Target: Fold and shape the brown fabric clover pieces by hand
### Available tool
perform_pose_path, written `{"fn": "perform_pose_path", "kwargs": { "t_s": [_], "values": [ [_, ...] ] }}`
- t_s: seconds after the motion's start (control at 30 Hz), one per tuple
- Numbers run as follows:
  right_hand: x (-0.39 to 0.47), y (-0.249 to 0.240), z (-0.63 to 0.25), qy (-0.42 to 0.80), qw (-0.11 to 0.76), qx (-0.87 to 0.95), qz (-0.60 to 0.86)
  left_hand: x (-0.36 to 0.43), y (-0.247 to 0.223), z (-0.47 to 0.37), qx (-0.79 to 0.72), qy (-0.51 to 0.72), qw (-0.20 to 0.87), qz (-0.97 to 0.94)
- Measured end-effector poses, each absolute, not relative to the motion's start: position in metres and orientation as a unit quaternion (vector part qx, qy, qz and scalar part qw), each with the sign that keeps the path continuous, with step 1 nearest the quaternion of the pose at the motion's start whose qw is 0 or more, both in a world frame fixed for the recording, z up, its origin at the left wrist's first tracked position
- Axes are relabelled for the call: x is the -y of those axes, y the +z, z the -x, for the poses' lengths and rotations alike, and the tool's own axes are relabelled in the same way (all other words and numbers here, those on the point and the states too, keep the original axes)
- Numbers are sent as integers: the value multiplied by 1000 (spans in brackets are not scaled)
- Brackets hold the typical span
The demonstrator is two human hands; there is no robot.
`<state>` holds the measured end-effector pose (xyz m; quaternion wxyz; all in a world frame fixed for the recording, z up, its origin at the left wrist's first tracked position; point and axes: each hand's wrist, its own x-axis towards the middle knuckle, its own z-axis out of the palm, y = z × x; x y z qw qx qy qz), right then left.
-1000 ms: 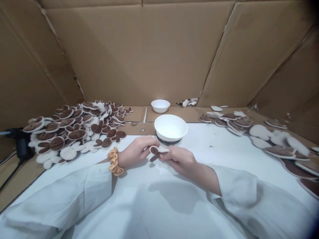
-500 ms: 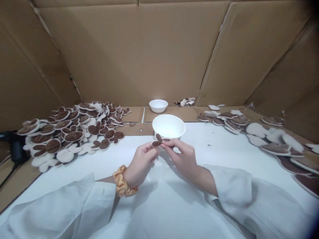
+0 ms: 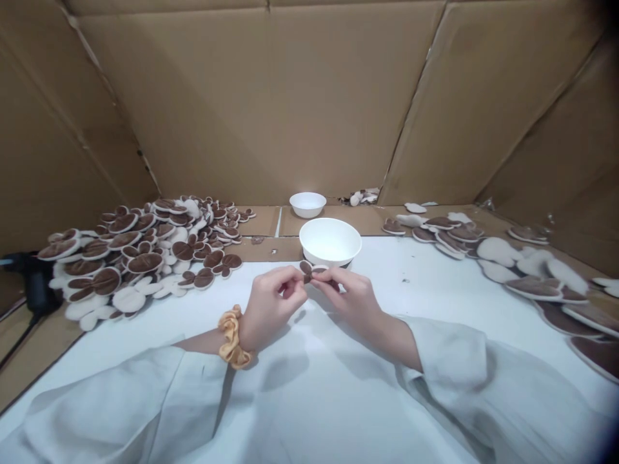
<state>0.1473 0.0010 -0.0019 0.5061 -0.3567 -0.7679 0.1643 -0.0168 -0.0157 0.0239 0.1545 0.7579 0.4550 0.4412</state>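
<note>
Both my hands pinch one small brown-and-cream fabric piece (image 3: 307,269) just in front of a white bowl (image 3: 330,241). My left hand (image 3: 271,303), with an orange scrunchie on the wrist, holds its left side between thumb and fingers. My right hand (image 3: 349,295) holds its right side. The piece is lifted a little above the white table (image 3: 401,290).
A large heap of brown-and-cream fabric pieces (image 3: 140,254) lies at the left. Bigger oval pieces (image 3: 507,258) spread along the right. A second small white bowl (image 3: 308,204) stands further back. Cardboard walls (image 3: 290,103) close in the table. A black tool (image 3: 29,283) sits at the far left.
My hands rose from the table toward the bowl with the piece. My left hand has since turned and closed more tightly on it; the piece looks more folded now.
</note>
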Motion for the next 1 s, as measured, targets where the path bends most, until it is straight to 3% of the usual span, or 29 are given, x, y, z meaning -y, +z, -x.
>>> {"fn": "perform_pose_path", "kwargs": {
  "t_s": [0.17,0.5,0.67,1.0],
  "values": [
    [-3,-6,-148,183,486,793,318,0,32,30,-369,411,-9,-833],
    [3,3,-146,215,473,800,300,-7,51,36,-313,320,22,-894],
    [3,5,-145,279,504,749,326,-4,52,36,-321,354,80,-875],
    [5,12,-144,348,539,686,342,-6,46,38,-288,371,-16,-883]
  ]
}}
